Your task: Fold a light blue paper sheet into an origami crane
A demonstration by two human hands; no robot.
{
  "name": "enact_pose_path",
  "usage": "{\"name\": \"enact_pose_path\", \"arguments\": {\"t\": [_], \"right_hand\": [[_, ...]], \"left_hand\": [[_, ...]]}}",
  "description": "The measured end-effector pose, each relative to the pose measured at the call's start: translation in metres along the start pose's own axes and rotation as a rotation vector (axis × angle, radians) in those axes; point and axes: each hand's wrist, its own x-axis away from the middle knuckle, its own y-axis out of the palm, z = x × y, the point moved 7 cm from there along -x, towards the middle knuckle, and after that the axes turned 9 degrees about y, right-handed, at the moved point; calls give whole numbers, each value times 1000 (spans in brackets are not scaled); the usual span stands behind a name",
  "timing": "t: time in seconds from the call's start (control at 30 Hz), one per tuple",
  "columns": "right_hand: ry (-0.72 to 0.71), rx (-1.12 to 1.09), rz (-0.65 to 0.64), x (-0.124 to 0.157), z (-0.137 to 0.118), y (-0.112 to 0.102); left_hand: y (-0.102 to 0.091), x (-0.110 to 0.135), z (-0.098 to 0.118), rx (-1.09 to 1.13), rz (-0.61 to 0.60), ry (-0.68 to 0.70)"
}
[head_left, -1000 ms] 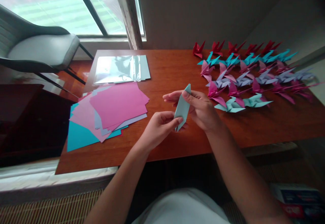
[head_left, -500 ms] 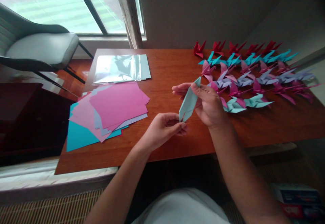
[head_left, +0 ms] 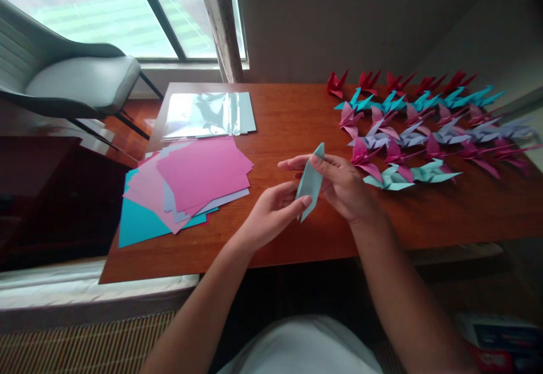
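Note:
A narrow, pointed, light-blue folded paper (head_left: 310, 181) is held upright just above the wooden table (head_left: 297, 232). My left hand (head_left: 271, 211) pinches its lower tip between thumb and fingers. My right hand (head_left: 339, 184) grips its upper half, thumb across the front, near the top point. To the left lies a loose pile of square paper sheets (head_left: 186, 184), pink on top with lilac and turquoise beneath. To the right stand rows of folded paper cranes (head_left: 419, 125) in red, turquoise, pink, lilac and light blue.
A clear plastic sleeve with paper (head_left: 207, 115) lies at the table's far left. A grey chair (head_left: 72, 80) stands by the window beyond the table's left edge. A box (head_left: 496, 340) sits on the floor at lower right.
The folded paper, stretched out and tilted to the right half a second ago, is back upright and closer to me. Both hands have drawn together around it.

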Motion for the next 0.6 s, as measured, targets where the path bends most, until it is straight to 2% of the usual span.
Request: {"name": "enact_pose_path", "arguments": {"t": [0.1, 0.2, 0.27, 0.37, 0.43, 0.6], "right_hand": [[-29, 21, -16, 0, 3, 8], [-94, 115, 43, 3, 2, 6], [-175, 155, 144, 6, -2, 0], [-340, 152, 403, 15, -9, -14], [-404, 193, 528, 21, -11, -19], [-437, 278, 529, 23, -13, -16]], "left_hand": [[-6, 0, -1, -63, 61, -20], [-10, 1, -3, -69, 96, -18], [-12, 1, -3, -69, 118, -8], [-15, 1, -2, -111, 181, 35], [-18, 2, 0, -184, 236, 73], [-19, 4, 2, -352, 264, 105]]}}
